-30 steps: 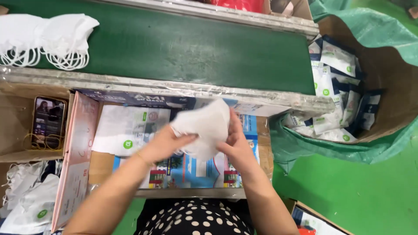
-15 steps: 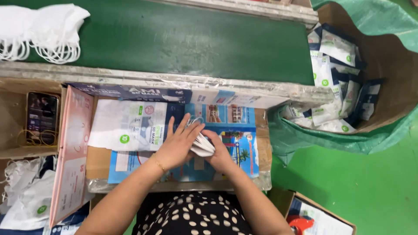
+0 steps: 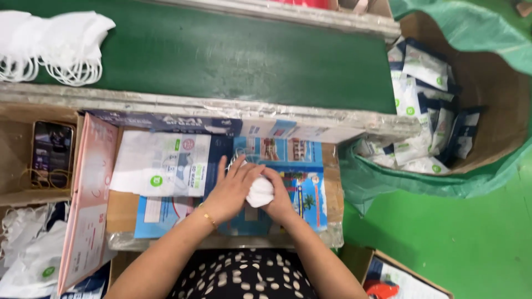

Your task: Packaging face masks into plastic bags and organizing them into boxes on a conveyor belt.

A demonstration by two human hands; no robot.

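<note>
A folded white face mask (image 3: 259, 191) lies pressed between both hands on the blue printed sheet (image 3: 302, 182) covering the work surface. My left hand (image 3: 230, 188) lies flat over its left side, fingers spread, a thin gold bracelet on the wrist. My right hand (image 3: 278, 196) cups its right side from below. A white printed packet (image 3: 160, 164) with a green dot lies just left of the hands.
A green conveyor belt (image 3: 233, 55) runs across the top, with a stack of white masks (image 3: 52, 44) at its left end. A bag-lined carton of filled packets (image 3: 426, 111) stands right. A phone (image 3: 51, 150) lies far left beside a pink board (image 3: 88, 199).
The mask was held up open between both hands a second ago. It has since been folded small and brought down onto the blue sheet, with both hands pressing on it.
</note>
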